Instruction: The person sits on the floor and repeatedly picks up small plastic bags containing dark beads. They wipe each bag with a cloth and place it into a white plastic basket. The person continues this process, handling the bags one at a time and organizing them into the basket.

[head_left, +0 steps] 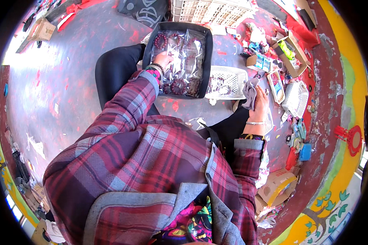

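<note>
A black box (pixel 207 61) stands over my knees, holding several clear plastic bags with dark red beaded bracelets (pixel 178 86) inside. My left hand (pixel 163 60) reaches over its left side, fingers closed at a clear plastic bag (pixel 175 62); the fingertips are partly hidden. Off to the right, my right hand (pixel 261 101) is wrapped round a crumpled grey cloth (pixel 250 92). Between the box and that hand sits a white perforated basket (pixel 229 94) with small dark items in it.
Cream plastic crates (pixel 212 12) and a dark printed bag (pixel 144 11) are at the far side. On the right lie a cardboard box (pixel 292 55), another white basket (pixel 296 99), a blue container (pixel 305 152) and scattered small goods. A larger carton (pixel 277 187) lies at lower right.
</note>
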The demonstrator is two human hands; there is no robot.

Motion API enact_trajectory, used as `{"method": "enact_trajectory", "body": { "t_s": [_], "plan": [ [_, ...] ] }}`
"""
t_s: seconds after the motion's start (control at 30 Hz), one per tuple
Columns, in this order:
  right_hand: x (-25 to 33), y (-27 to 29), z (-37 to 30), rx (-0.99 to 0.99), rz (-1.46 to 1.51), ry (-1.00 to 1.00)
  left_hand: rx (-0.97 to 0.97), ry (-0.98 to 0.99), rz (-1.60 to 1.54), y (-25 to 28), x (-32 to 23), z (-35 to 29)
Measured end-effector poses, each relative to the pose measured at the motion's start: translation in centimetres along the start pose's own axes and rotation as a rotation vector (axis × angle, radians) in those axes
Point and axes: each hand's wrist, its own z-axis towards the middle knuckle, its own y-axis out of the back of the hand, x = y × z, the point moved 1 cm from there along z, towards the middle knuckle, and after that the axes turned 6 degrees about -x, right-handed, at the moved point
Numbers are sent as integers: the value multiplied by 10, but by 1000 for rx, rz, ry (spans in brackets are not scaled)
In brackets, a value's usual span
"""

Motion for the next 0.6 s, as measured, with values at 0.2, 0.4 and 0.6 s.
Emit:
{"method": "enact_trajectory", "body": {
  "t_s": [0.2,0.4,0.6],
  "plan": [
    [-3,-3,2,-10,-34,-19,-575,145,975,10,-11,-8],
    [-7,-6,5,46,-62,-44,-313,-128,1002,-10,8,-9],
    [9,-23,-8,-12,22,-94,-47,3,991,-19,43,-4]
  ]
}}
